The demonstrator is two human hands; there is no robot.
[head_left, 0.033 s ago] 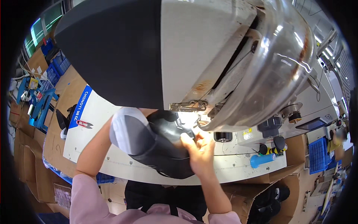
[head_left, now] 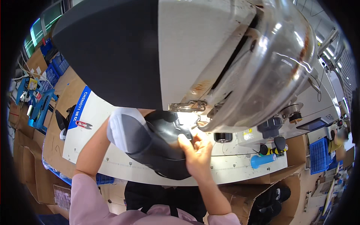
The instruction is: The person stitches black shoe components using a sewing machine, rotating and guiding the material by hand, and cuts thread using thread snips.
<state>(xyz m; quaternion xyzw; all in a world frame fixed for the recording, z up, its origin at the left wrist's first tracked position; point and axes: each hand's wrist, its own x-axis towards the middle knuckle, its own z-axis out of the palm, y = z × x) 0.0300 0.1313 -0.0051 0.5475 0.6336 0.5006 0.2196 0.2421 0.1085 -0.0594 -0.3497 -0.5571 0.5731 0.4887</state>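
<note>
Head view: right hand (head_left: 197,152) grips one black-grey shoe upper (head_left: 150,146); left hand hidden, seemingly inside.

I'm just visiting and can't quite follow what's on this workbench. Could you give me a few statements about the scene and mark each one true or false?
1. The right hand rests on a black and white shoe upper under the sewing machine. True.
2. A blue cylinder lies on the white table to the right of the hands. True.
3. The red-handled snips are held in the right hand. False: they lie on the table at the left, apart from both hands.
4. The left hand is in plain sight on top of the shoe upper. False: the left forearm runs behind it and the hand is hidden.
</note>
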